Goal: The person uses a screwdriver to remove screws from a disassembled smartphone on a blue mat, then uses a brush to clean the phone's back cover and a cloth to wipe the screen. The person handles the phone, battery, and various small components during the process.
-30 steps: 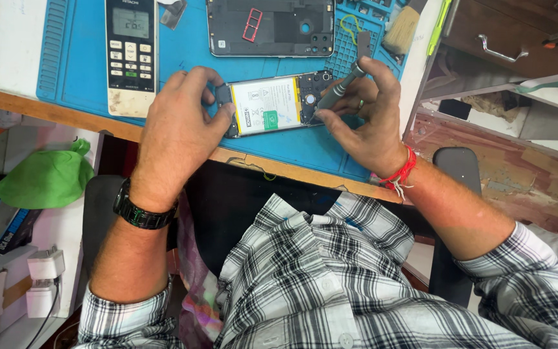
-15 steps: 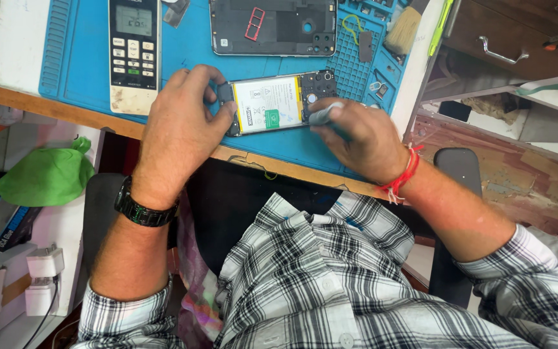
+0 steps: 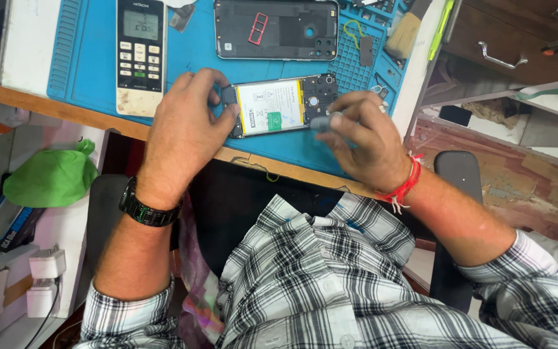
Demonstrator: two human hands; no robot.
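Compared with the earlier view, the right hand (image 3: 366, 139) is sitting slightly lower and farther from the opened phone (image 3: 283, 106), its fingertips now lying at the phone's near right corner rather than over its camera end, while the left hand (image 3: 185, 132) is keeping its place. The right fingers are pinching a small grey tool (image 3: 323, 122) whose tip is touching the phone's lower right edge; the palm is facing down, the wrist carrying a red thread band (image 3: 405, 185). The left fingers are curling around the phone's left end, thumb and forefinger grasping it and pressing it onto the blue work mat (image 3: 98, 58); the wrist is wearing a black watch (image 3: 142, 208). The phone is lying flat, back removed, its white battery (image 3: 269, 106) exposed, near the mat's front edge. Beyond it the detached back cover (image 3: 276, 29) is holding a red card tray (image 3: 258, 28). A remote control (image 3: 139, 52) is lying left of the hands, and a brush (image 3: 403, 37) is resting in the mat's gridded compartments.
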